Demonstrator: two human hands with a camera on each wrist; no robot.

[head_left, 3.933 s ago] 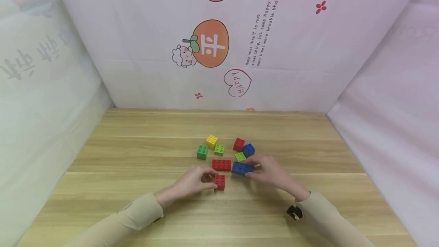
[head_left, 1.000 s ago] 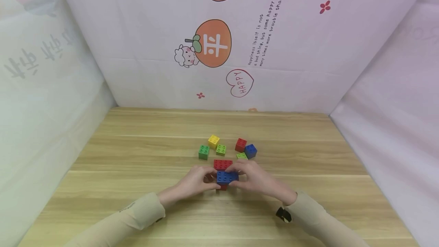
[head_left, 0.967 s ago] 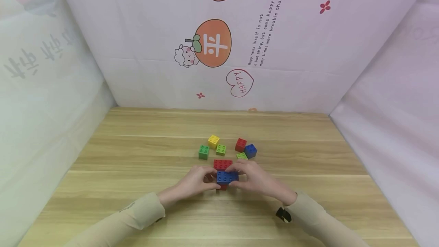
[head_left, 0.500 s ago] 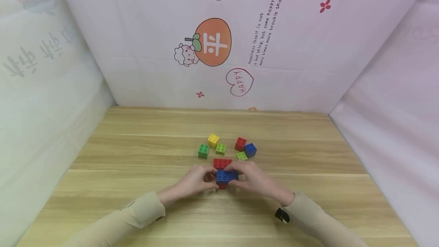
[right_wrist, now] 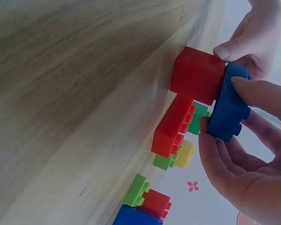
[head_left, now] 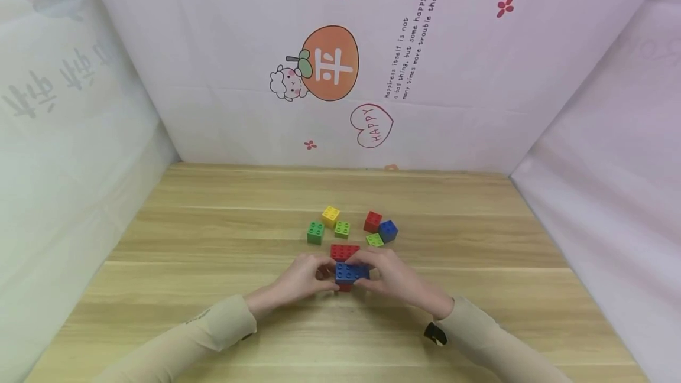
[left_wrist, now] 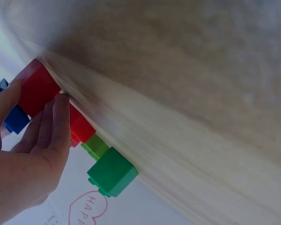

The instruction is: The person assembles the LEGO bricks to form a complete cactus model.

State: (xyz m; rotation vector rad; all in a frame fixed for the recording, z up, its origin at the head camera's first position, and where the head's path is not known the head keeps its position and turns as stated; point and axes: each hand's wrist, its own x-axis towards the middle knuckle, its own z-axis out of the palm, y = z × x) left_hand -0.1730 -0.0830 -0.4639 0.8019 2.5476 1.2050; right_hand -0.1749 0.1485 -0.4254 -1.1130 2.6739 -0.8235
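The left hand (head_left: pixel 298 278) is gripping the small red block (right_wrist: pixel 196 77) on the bench (head_left: pixel 298 336), while the right hand (head_left: pixel 398 279) is pinching the blue brick (head_left: pixel 346 272) atop it, overhanging rightward. The step in hand is apparently seating the joint (a narrow gap is showing there); the next move is probably calling for even downward pressure. The long red brick (head_left: pixel 340 251) is limiting room just beyond; bare bench is extending toward the person, its far edge lying well apart.

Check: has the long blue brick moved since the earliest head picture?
Yes, the long blue brick has moved left and nearer, judged against the long red brick.
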